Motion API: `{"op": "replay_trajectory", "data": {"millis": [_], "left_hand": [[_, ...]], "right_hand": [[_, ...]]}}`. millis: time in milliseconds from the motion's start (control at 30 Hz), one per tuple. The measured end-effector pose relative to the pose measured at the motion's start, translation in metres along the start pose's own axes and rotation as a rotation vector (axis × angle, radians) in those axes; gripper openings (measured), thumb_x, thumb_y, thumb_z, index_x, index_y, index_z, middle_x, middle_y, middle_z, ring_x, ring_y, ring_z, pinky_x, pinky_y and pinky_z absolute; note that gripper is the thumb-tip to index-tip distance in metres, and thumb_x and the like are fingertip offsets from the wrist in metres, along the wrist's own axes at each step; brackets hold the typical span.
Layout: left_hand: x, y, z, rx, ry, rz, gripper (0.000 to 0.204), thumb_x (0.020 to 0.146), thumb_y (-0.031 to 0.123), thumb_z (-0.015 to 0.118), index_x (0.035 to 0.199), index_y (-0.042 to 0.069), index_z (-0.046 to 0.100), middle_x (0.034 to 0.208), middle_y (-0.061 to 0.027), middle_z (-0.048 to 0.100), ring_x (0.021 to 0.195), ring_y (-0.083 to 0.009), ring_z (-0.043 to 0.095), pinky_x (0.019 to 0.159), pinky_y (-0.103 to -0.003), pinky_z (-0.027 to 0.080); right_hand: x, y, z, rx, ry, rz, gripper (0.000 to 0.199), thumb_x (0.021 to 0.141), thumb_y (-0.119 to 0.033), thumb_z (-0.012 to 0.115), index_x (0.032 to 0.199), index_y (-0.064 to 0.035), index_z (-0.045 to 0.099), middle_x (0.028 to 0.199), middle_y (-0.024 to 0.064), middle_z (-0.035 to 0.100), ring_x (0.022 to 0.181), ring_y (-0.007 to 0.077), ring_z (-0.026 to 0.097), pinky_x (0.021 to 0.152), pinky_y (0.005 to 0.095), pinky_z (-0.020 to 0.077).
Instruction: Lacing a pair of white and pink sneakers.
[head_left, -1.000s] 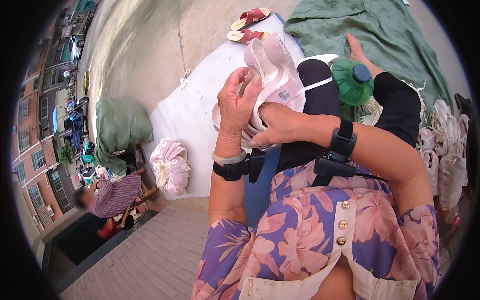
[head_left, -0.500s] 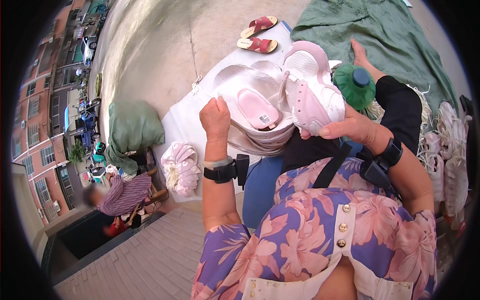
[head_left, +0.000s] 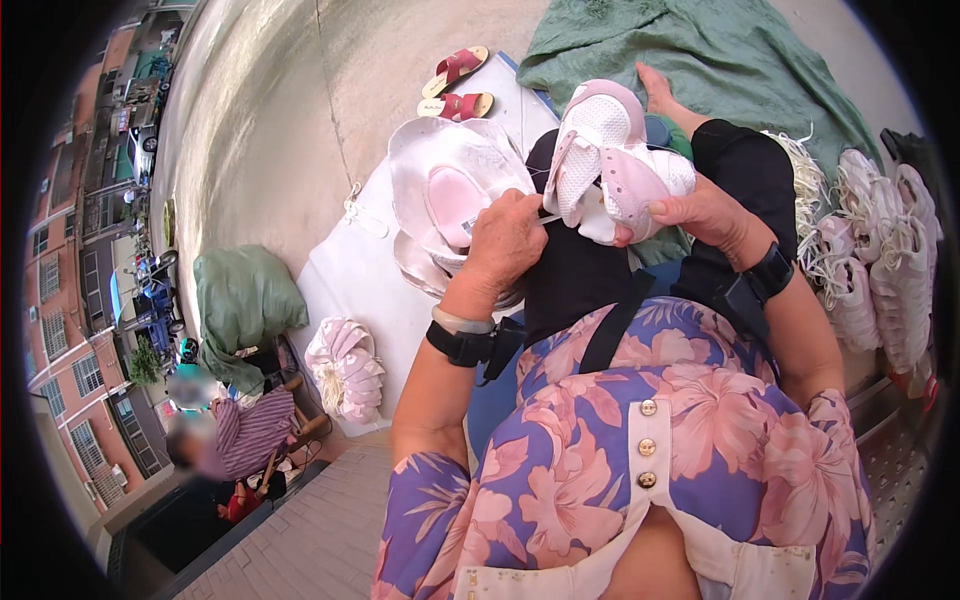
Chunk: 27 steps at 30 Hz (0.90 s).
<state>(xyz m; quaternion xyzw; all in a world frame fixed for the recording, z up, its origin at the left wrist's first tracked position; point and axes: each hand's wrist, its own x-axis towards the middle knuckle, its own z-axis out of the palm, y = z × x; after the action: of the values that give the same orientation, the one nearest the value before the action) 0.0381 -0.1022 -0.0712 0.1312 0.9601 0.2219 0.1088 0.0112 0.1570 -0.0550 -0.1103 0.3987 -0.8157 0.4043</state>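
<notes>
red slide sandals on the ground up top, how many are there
2: the upper sandal lies near the top of the view, and the lower sandal just below it. No others are visible.

Sandals beyond shoe parts, shoe right, probably before bottle

Head view: left fisheye of a head-worn pair | looks down over floral shirt | left hand and right hand near, mid-picture | buildings distant, left rim
</notes>
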Motion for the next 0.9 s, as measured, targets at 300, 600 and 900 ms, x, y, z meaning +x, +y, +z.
{"op": "replay_trajectory", "data": {"millis": [300,600,900], "left_hand": [[-0.019,0.042,-0.009,-0.144,-0.057,0.077,0.018,0.068,0.019,0.062,0.075,0.003,0.060,0.067,-0.0100,0.052,0.067,-0.0249,0.052,0.061,-0.033,0.042],[0.011,0.050,-0.002,-0.689,-0.420,-0.496,0.025,0.070,0.017,0.057,0.089,-0.001,0.059,0.075,-0.0090,0.062,0.056,-0.0133,0.057,0.046,-0.022,0.045],[0.067,0.069,0.008,-0.735,-0.439,-0.629,0.040,0.073,0.019,0.056,0.104,-0.003,0.047,0.082,-0.0121,0.061,0.061,-0.0181,0.064,0.052,-0.025,0.053]], "right_hand": [[-0.033,-0.025,-0.004,0.014,-0.091,0.133,0.064,0.068,-0.017,0.074,0.122,-0.0001,0.045,0.105,0.0124,0.059,0.099,0.0237,0.056,0.081,0.0395,0.0507],[-0.032,-0.014,-0.027,-0.084,0.049,0.231,0.077,0.060,-0.009,0.077,0.127,-0.0035,0.040,0.114,0.0061,0.055,0.103,0.0159,0.052,0.093,0.0295,0.0387],[-0.031,-0.008,-0.070,-0.002,0.155,0.196,0.082,0.058,-0.006,0.077,0.130,-0.0035,0.038,0.113,0.0046,0.056,0.102,0.0145,0.052,0.092,0.0275,0.0391]]}}
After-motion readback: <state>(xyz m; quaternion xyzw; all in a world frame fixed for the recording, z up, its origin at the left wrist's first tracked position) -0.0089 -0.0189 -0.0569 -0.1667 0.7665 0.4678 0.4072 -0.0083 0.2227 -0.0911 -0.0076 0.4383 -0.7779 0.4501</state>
